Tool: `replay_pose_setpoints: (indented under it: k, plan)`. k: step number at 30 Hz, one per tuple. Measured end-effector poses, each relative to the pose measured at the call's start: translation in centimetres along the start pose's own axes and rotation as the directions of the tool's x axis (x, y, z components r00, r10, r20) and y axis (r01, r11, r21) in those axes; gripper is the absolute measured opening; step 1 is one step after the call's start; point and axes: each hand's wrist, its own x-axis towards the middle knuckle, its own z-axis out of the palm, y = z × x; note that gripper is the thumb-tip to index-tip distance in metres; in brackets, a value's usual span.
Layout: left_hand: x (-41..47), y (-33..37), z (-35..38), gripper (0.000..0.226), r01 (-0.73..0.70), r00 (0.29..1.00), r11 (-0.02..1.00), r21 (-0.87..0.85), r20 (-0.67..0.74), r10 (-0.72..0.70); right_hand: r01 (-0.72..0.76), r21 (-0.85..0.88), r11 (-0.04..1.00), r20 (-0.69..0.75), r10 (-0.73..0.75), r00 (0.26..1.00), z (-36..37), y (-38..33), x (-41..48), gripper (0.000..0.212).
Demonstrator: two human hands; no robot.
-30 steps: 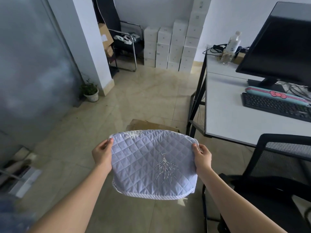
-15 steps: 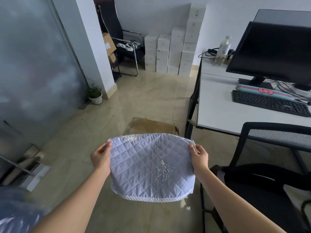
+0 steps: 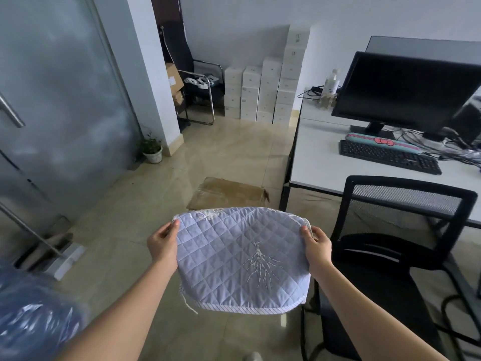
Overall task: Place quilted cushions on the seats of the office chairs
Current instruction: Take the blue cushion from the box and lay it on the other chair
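Note:
I hold a pale blue quilted cushion (image 3: 234, 259) with a white embroidered sprig flat in front of me, above the floor. My left hand (image 3: 162, 244) grips its left edge and my right hand (image 3: 316, 246) grips its right edge. A thin tie string dangles from its lower left corner. A black mesh-backed office chair (image 3: 406, 204) stands just to the right, its dark seat (image 3: 377, 295) beside and below the cushion. The cushion's right edge overlaps the seat's left side in view.
A white desk (image 3: 320, 162) with a monitor (image 3: 400, 92), keyboard (image 3: 387, 157) and cables stands behind the chair. A flat cardboard sheet (image 3: 229, 194) lies on the tiled floor ahead. Stacked white boxes (image 3: 270, 92), another black chair (image 3: 192, 74) and a potted plant (image 3: 152, 149) are farther off. A blue plastic-wrapped bundle (image 3: 31, 316) sits low left.
The view has swung right and closer to the desk, bringing the mesh chair more fully into view. The cushion stays held by both hands, now nearer the chair's seat.

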Motion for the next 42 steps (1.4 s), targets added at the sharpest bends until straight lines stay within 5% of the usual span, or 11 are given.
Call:
replay_pose_setpoints:
  k: [12,30,42]
  plan:
    - [-8.2,-1.0,2.8,0.029,0.012,0.998,1.000,-0.029,0.060,-0.010,0.010,0.008,1.000,-0.047,-0.010,0.999,-9.8,0.1,-1.9,0.016]
    - [-30.1,-5.7,17.5,0.030,0.156,0.976,0.988,-0.008,0.157,-0.152,0.029,-0.012,1.000,-0.146,-0.030,0.989,-37.5,0.8,2.3,0.011]
    - [-39.2,-9.1,24.0,0.018,0.167,0.969,0.986,0.003,0.184,-0.165,0.030,-0.083,0.996,-0.140,-0.042,0.989,-48.9,2.2,5.3,0.013]
